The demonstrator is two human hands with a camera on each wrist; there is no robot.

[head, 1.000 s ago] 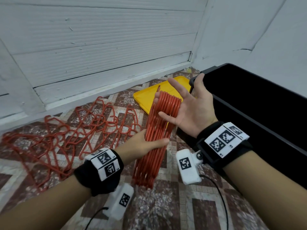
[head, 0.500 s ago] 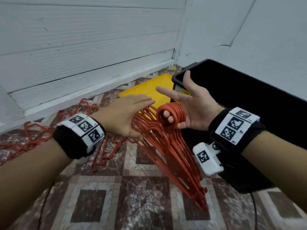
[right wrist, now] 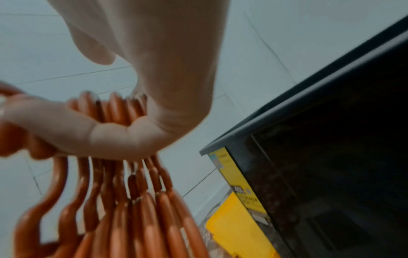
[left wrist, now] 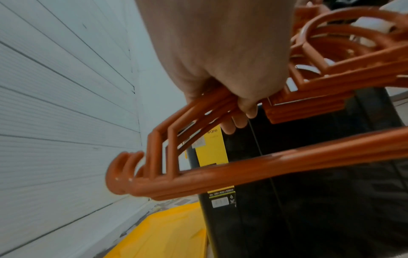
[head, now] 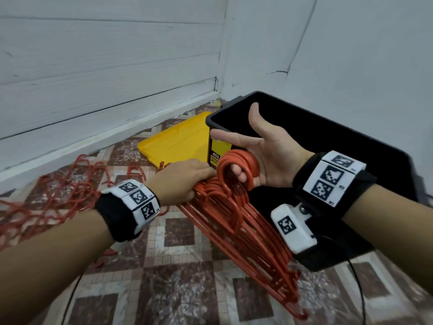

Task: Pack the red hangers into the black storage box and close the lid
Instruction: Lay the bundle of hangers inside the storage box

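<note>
A thick stack of red hangers (head: 246, 221) hangs in the air, slanting down toward me in front of the black storage box (head: 332, 139). My right hand (head: 264, 158) has its lower fingers curled through the bunched hooks (right wrist: 114, 111), while the thumb and forefinger stick out over the box's near corner. My left hand (head: 185, 179) grips the stack's shoulder bars from above (left wrist: 220, 97). The box (right wrist: 331, 157) is open, and its inside looks dark. Its yellow lid (head: 178, 141) lies flat on the floor to its left.
More red hangers (head: 58, 198) lie tangled on the patterned tile floor (head: 178, 289) at the left. White walls close the corner behind the box. A yellow label (left wrist: 212, 144) is on the box's end wall. Cables trail from both wrist cameras.
The stack has gone from upright in my left hand to hanging by its hooks from my right fingers. My left hand now clasps its top, and both hands are closer to the box.
</note>
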